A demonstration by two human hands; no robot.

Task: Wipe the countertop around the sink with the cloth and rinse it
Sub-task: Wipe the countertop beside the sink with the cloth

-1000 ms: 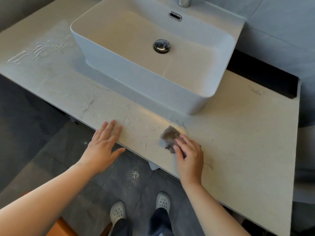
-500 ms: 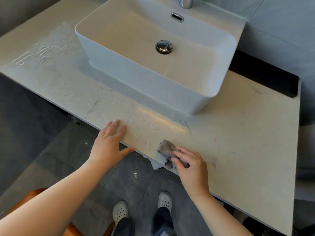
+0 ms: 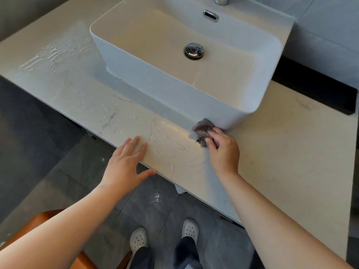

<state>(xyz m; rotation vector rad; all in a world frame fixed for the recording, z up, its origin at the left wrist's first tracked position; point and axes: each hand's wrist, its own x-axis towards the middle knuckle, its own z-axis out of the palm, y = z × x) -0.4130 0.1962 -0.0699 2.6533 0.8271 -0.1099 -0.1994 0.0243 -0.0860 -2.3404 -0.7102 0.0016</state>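
A white rectangular sink (image 3: 155, 82) stands on a pale marble countertop (image 3: 291, 152). A crumpled grey-brown cloth (image 3: 202, 130) lies on the counter against the sink's front right corner. My right hand (image 3: 223, 152) presses on the cloth with curled fingers holding it. My left hand (image 3: 124, 166) rests flat on the counter's front edge, fingers straight, thumb off the edge. Wet streaks shine on the counter between the hands and at the far left.
The chrome drain plug (image 3: 193, 51) sits in the basin, and the tap base (image 3: 221, 0) shows at the top edge. A dark gap (image 3: 314, 88) runs behind the counter on the right. Below are grey floor tiles, my white shoes (image 3: 138, 239), and an orange stool (image 3: 44, 218).
My right hand has slid the cloth from the counter's front edge away from me, up to the base of the sink. My left hand stayed at the edge.
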